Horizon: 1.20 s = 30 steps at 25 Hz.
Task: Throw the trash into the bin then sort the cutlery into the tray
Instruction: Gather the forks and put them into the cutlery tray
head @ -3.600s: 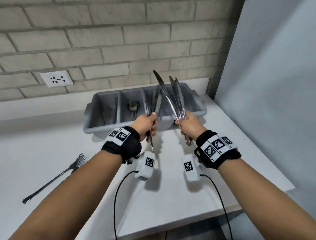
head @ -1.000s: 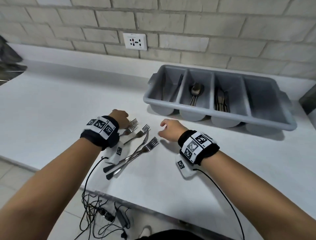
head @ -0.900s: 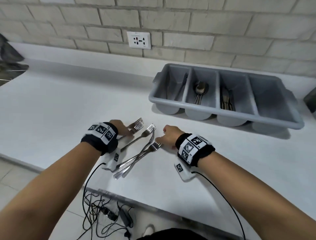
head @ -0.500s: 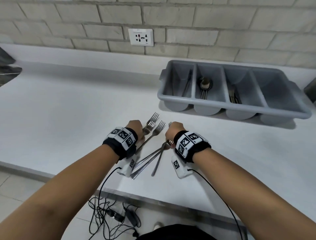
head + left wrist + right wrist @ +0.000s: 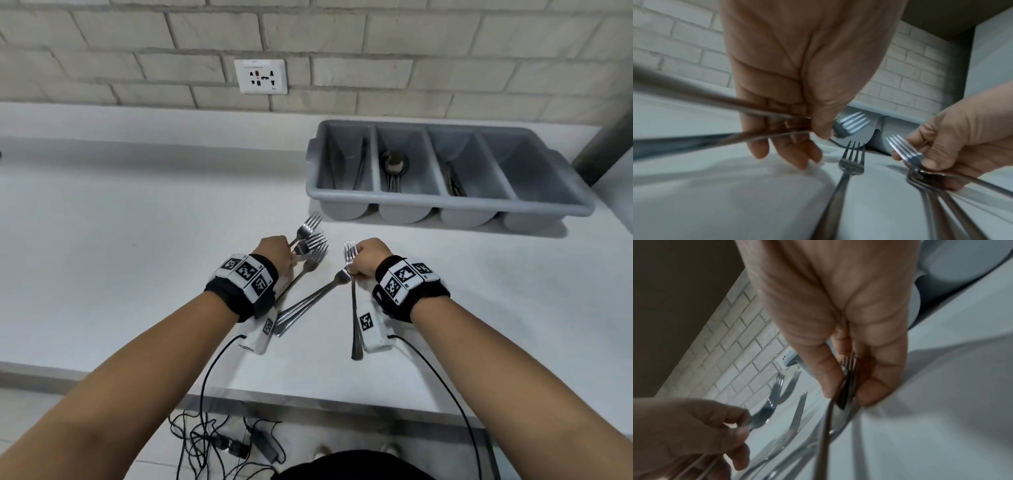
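Observation:
Several steel forks lie and are held on the white counter in front of the grey four-part cutlery tray. My left hand grips two forks by their necks, tines pointing away; in the left wrist view its thumb presses on them. One fork lies loose just right of that hand. My right hand pinches a bunch of forks near the tines, handles fanning toward me. The right wrist view shows this pinch on the forks.
The tray holds spoons in its second part, knives in the third and thin pieces in the first. A wall socket sits above. Cables hang below the counter's front edge. A dark post stands at the right.
The knives held over the tray 3.6 s ago are gone from my hands. Over the last second both hands closed on the scattered forks, and the right one has raised its bunch.

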Motion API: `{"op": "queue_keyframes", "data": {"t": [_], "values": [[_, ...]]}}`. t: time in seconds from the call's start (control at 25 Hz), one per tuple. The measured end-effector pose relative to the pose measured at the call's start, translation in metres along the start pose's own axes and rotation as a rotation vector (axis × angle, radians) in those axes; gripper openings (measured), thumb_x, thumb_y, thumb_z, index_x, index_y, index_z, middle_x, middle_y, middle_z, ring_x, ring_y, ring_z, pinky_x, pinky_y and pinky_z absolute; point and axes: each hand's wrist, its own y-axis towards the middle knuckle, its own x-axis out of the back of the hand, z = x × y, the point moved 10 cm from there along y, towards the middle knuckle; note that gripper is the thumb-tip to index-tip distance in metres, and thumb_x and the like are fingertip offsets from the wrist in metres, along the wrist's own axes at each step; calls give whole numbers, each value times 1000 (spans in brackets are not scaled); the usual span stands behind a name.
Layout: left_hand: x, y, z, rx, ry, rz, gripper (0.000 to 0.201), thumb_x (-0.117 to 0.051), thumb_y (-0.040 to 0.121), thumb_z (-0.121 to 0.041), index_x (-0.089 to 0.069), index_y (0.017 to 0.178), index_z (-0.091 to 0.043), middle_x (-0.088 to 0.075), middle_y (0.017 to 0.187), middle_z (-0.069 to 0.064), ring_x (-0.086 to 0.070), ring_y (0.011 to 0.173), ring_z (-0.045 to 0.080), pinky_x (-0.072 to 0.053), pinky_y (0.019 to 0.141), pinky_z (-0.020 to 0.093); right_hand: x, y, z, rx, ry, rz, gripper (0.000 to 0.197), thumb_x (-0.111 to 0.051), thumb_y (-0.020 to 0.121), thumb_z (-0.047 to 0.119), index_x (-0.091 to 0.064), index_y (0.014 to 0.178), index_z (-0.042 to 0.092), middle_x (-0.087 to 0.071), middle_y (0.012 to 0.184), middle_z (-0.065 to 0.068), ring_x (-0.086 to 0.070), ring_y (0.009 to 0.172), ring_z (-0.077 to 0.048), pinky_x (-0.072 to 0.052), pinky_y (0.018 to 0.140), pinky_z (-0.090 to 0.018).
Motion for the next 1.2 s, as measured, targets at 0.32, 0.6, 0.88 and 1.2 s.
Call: {"op": "queue_keyframes", "data": {"t": [0.32,0.6,0.88,1.2], "values": [[-17,-7,-14,-64,-90,28,38,-72,79,-28,-68,100,3,-69,106,14,-63,107,29,-48,88,31,-4,4,-12,-81,512,-158,39,-57,70,-24,-53,60,14,-57,67,-13,-60,65,-29,-54,60,-39],[-27,-6,-27,-111,-12,46,20,-50,87,-7,-67,96,-1,-69,109,18,-63,106,32,-50,86,33,3,-5,5,2,498,-191,39,-60,73,-18,-52,62,18,-61,80,-16,-61,63,-28,-55,58,-36],[1,9,-32,-165,-251,33,34,-42,97,-18,-53,119,6,-59,124,24,-56,115,37,-43,95,38,21,-12,31,164,623,-234,37,-62,76,-14,-54,69,21,-57,72,0,-60,73,-23,-57,69,-39],[-12,-6,-55,-292,-753,152,17,-31,101,-18,-40,112,-8,-59,109,9,-62,61,18,-41,39,17,28,-18,45,202,632,-342,23,-63,81,-2,-52,78,18,-52,75,5,-61,87,-24,-56,86,-45]]}}
